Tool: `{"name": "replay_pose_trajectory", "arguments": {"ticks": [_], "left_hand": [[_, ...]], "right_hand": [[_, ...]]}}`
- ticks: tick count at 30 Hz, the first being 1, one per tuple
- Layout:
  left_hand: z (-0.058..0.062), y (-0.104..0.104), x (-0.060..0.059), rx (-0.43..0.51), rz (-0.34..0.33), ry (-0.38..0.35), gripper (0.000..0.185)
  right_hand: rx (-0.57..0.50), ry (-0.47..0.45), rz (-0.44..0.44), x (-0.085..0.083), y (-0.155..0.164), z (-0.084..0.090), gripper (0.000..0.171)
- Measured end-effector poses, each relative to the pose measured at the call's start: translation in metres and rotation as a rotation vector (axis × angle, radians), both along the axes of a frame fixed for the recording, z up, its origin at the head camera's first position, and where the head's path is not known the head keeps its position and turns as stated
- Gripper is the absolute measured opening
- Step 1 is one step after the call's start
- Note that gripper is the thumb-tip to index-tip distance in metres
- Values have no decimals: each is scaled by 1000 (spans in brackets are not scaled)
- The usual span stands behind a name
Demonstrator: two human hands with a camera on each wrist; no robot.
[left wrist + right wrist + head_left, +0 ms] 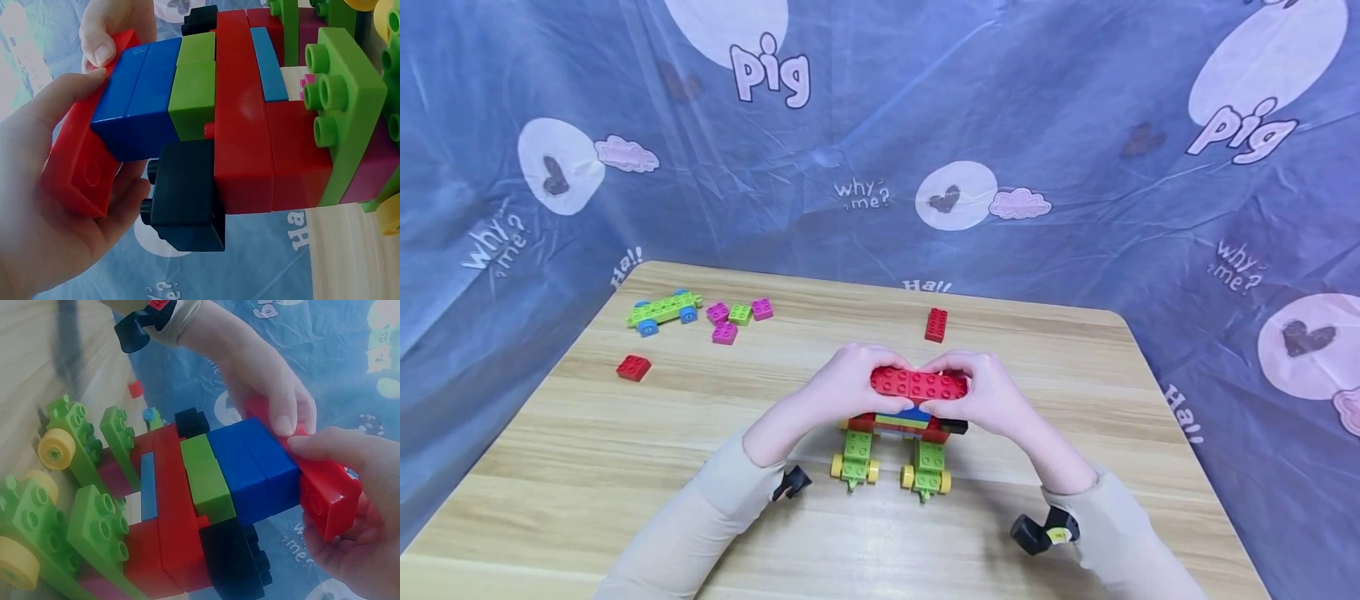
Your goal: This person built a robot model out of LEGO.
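A block model stands at the middle of the wooden table on two green bases with yellow wheels. It is stacked from red, blue, green and black bricks. Across its top lies a long red brick. My left hand grips the left end of that brick, thumb and fingers curled round it. My right hand grips the right end in the same way. The two thumbs nearly meet over the brick.
At the far left lie a green chassis with blue wheels, pink bricks, a small green brick and a red brick. Another red brick lies behind the model. Blue printed cloth walls the table.
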State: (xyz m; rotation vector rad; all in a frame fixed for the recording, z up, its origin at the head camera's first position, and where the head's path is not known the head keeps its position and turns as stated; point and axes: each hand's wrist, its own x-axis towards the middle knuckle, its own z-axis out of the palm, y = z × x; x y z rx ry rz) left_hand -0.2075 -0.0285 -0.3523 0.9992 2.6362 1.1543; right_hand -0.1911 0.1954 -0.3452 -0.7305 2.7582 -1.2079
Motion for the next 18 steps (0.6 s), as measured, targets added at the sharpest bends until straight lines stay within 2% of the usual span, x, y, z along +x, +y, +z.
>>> {"name": "replay_pose_trajectory", "arguments": {"ticks": [4,12,18], "left_hand": [[-2,-1,0,-8,-5,16,39],[-4,-6,2,-12,-29,108,46],[-7,-14,3,26,-4,82,54]], "right_hand": [[-2,9,13,-1,1,0,36],[-5,31,45,1,2,0,37],[12,59,38,3,2,1,40]]}}
